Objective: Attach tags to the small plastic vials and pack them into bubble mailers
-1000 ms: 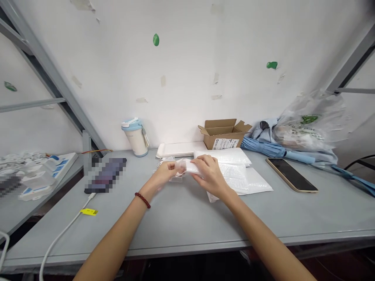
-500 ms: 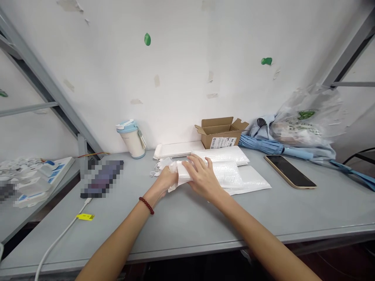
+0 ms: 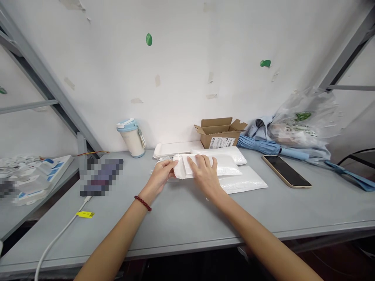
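Note:
A white bubble mailer (image 3: 227, 165) lies across the middle of the desk, on top of other white mailers. My left hand (image 3: 158, 176), with a dark red bead bracelet on the wrist, is closed in a pinch on the flap (image 3: 179, 167) at the mailer's left end. On the mailer's upper face, beside that flap, rests my right hand (image 3: 207, 175). Its fingers are spread and stretched out; the thumb is largely hidden. Partly covered behind my left hand are small white or clear pieces that I cannot make out.
Another mailer (image 3: 244, 181) lies beneath, one more behind. At the back stand an open cardboard box (image 3: 218, 138), a flat white box (image 3: 175, 149) and a tumbler (image 3: 133, 140). To the right are a phone (image 3: 287, 171), a blue umbrella (image 3: 260, 145) and a plastic bag (image 3: 304, 121).
The mailer's end was bunched between my hands; now it lies flatter, its flap spread out. My left hand has shifted slightly left, and my right-hand fingers have come down onto the mailer.

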`<state>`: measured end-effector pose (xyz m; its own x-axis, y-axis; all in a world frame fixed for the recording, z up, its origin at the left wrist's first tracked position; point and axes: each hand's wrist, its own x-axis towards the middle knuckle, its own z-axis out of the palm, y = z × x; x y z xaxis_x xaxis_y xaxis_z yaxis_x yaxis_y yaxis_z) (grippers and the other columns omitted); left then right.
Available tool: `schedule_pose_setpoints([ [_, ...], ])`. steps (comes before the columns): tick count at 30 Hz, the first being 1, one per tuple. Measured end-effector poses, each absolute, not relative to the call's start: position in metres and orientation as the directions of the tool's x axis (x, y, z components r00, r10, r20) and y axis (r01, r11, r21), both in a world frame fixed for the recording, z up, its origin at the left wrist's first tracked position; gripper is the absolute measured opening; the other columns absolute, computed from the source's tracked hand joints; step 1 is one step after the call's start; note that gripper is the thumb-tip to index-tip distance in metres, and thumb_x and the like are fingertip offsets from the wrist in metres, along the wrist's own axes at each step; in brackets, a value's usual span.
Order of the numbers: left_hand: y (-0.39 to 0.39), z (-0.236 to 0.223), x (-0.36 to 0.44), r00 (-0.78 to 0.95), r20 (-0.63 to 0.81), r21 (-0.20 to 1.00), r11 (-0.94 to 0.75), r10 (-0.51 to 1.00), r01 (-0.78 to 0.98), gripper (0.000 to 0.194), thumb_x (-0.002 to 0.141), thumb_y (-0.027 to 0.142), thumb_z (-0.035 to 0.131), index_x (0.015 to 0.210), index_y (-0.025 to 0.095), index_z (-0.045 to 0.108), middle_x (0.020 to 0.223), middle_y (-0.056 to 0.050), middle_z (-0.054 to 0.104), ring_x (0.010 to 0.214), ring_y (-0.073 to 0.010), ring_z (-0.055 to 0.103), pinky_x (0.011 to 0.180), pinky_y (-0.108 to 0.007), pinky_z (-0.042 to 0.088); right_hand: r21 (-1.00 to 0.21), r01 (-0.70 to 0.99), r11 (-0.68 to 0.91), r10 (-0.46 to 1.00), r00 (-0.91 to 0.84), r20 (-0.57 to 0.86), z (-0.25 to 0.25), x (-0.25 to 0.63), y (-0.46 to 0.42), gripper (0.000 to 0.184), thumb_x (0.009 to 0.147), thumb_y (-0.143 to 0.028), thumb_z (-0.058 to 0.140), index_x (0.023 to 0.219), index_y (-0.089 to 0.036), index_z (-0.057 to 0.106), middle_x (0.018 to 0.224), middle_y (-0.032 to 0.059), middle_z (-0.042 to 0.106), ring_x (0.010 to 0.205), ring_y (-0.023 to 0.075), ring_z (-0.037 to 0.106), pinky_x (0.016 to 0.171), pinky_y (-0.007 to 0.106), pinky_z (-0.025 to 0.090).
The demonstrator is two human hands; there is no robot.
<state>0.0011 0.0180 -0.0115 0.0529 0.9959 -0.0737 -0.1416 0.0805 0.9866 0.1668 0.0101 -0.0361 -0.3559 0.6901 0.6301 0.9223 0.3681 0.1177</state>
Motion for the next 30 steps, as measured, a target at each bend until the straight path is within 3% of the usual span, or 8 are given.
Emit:
schedule_pose_setpoints([
  [5, 0.015, -0.010, 0.008, 0.016, 0.072, 0.982, -0.068, 0.997, -0.179, 0.038, 0.076, 0.049, 0.059, 0.081, 0.012, 0.065, 0.074, -0.005, 0.065, 0.065, -0.0150, 0.060, 0.056, -0.025, 0.047, 0.105, 0.892, 0.440, 0.654, -0.398, 0.643, -0.033, 0.165, 0.007, 0.046, 0.081, -0.006, 0.042, 0.125, -0.018, 0.049, 0.113, 0.0136, 0.059, 0.101, 0.0247, 0.050, 0.096, 0.053, 0.025],
  [9, 0.014, -0.014, 0.010, 0.030, 0.275, 0.946, -0.277, 0.961, 0.167, 0.027, 0.082, 0.035, 0.051, 0.091, 0.014, 0.065, 0.086, -0.007, 0.065, 0.067, -0.0152, 0.059, 0.053, -0.024, 0.047, 0.087, 0.876, 0.474, 0.631, -0.406, 0.661, -0.033, 0.167, 0.008, 0.040, 0.083, -0.007, 0.043, 0.121, -0.016, 0.052, 0.113, 0.0119, 0.062, 0.104, 0.0235, 0.050, 0.097, 0.050, 0.024],
  [14, 0.010, -0.026, 0.016, 0.144, 0.700, 0.468, -0.602, 0.699, 0.646, 0.031, 0.082, 0.016, 0.046, 0.111, 0.017, 0.056, 0.115, -0.012, 0.056, 0.106, -0.0230, 0.054, 0.080, -0.036, 0.052, 0.102, 0.884, 0.457, 0.568, -0.378, 0.731, -0.034, 0.169, 0.012, 0.037, 0.086, -0.005, 0.039, 0.118, -0.015, 0.054, 0.115, 0.0112, 0.064, 0.107, 0.0223, 0.051, 0.098, 0.047, 0.022],
  [18, 0.005, -0.028, 0.023, 0.267, 0.726, 0.323, -0.657, 0.634, 0.681, 0.035, 0.087, 0.014, 0.042, 0.121, 0.018, 0.051, 0.124, -0.012, 0.055, 0.118, -0.0233, 0.048, 0.099, -0.042, 0.042, 0.108, 0.889, 0.444, 0.513, -0.352, 0.783, -0.029, 0.173, 0.012, 0.030, 0.087, -0.006, 0.040, 0.107, -0.014, 0.060, 0.106, 0.0113, 0.067, 0.106, 0.0222, 0.053, 0.098, 0.045, 0.021],
  [20, 0.003, -0.026, 0.026, 0.298, 0.685, 0.381, -0.676, 0.665, 0.631, 0.034, 0.089, 0.017, 0.041, 0.122, 0.020, 0.051, 0.127, -0.010, 0.054, 0.119, -0.0229, 0.047, 0.100, -0.041, 0.040, 0.088, 0.880, 0.468, 0.472, -0.333, 0.816, -0.023, 0.178, 0.011, 0.025, 0.088, -0.007, 0.040, 0.091, -0.016, 0.063, 0.097, 0.0085, 0.069, 0.102, 0.0203, 0.056, 0.098, 0.042, 0.020],
  [23, -0.001, -0.021, 0.034, 0.259, 0.588, 0.584, -0.624, 0.766, 0.520, 0.028, 0.090, 0.023, 0.042, 0.115, 0.022, 0.055, 0.116, -0.009, 0.061, 0.106, -0.0215, 0.055, 0.088, -0.035, 0.046, 0.042, 0.852, 0.521, 0.452, -0.317, 0.834, -0.014, 0.185, 0.009, 0.025, 0.089, -0.013, 0.045, 0.070, -0.019, 0.059, 0.079, 0.0019, 0.069, 0.093, 0.0171, 0.060, 0.098, 0.041, 0.017],
  [26, -0.005, -0.018, 0.044, 0.218, 0.428, 0.788, -0.481, 0.877, 0.385, 0.021, 0.089, 0.030, 0.044, 0.100, 0.020, 0.059, 0.089, -0.005, 0.064, 0.078, -0.0169, 0.059, 0.066, -0.027, 0.048, 0.020, 0.835, 0.550, 0.462, -0.324, 0.826, -0.007, 0.191, 0.008, 0.024, 0.090, -0.020, 0.049, 0.067, -0.019, 0.057, 0.069, -0.0011, 0.066, 0.084, 0.0155, 0.061, 0.098, 0.041, 0.015],
  [30, -0.009, -0.020, 0.057, 0.229, 0.225, 0.946, -0.269, 0.947, 0.183, 0.021, 0.084, 0.038, 0.052, 0.086, 0.017, 0.055, 0.065, 0.001, 0.054, 0.055, -0.0103, 0.051, 0.052, -0.022, 0.043, 0.013, 0.834, 0.552, 0.476, -0.328, 0.816, -0.002, 0.200, 0.014, 0.024, 0.088, -0.024, 0.052, 0.066, -0.019, 0.058, 0.066, -0.0006, 0.066, 0.083, 0.0168, 0.057, 0.094, 0.041, 0.019],
])
